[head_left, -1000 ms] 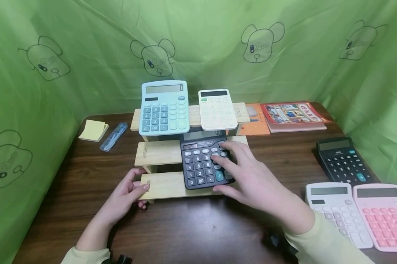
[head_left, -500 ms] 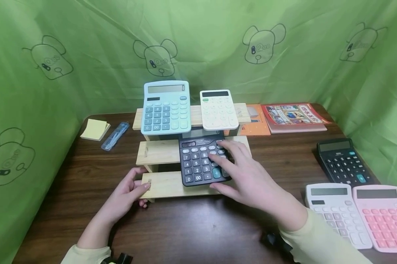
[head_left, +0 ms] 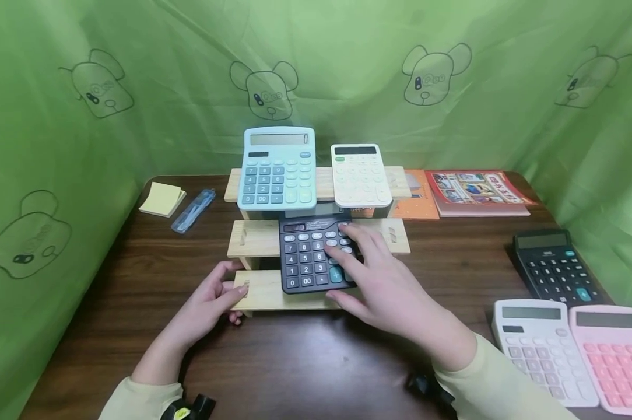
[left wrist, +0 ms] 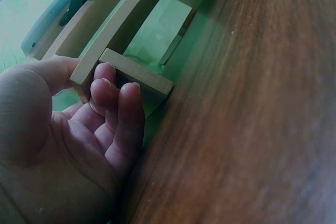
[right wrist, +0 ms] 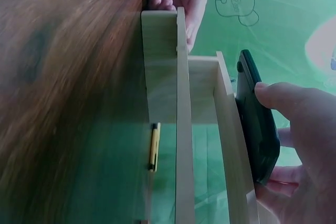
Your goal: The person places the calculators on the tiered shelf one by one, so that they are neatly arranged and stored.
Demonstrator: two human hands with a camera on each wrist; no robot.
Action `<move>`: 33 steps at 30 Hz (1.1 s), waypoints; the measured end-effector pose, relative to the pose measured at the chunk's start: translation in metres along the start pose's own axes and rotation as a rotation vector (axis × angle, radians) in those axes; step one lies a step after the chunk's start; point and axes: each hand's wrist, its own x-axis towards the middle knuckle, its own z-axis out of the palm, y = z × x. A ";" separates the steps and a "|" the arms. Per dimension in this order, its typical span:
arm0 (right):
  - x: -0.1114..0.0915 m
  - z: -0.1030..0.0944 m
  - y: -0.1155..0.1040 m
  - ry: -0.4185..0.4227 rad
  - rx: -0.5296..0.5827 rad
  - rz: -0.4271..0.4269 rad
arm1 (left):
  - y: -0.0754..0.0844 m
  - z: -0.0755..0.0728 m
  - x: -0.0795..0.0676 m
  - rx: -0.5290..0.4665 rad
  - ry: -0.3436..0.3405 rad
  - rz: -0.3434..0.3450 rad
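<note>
My left hand (head_left: 211, 300) grips the left end of the lowest board of a three-step wooden stand (head_left: 266, 290), thumb on top and fingers curled beneath, by the leg in the left wrist view. My right hand (head_left: 386, 283) holds a black calculator (head_left: 305, 256) along its right side, fingers over the right-hand keys and thumb near the lower edge. This calculator lies against the middle step, its lower part overlapping the bottom step in the head view. In the right wrist view the calculator (right wrist: 254, 121) appears edge-on beside a board. On the top step stand a light blue calculator (head_left: 278, 169) and a smaller white one (head_left: 360, 175).
At the right lie another black calculator (head_left: 554, 265), a white calculator (head_left: 544, 353) and a pink one (head_left: 612, 359). Booklets (head_left: 478, 189) lie behind the stand's right end. Sticky notes (head_left: 162, 199) and a blue translucent case (head_left: 193, 211) are at the left. Green cloth (head_left: 347, 70) surrounds the table.
My right hand has slid the black calculator left along the step. The left hand keeps its grip on the stand. The whole head view has shifted slightly.
</note>
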 end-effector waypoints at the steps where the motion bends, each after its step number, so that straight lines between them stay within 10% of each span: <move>1: 0.002 0.001 -0.002 -0.002 -0.004 0.003 | 0.000 0.000 0.001 0.002 0.000 -0.003; 33: 0.031 0.025 -0.026 0.004 -0.025 0.025 | -0.003 0.001 0.001 -0.006 0.009 0.005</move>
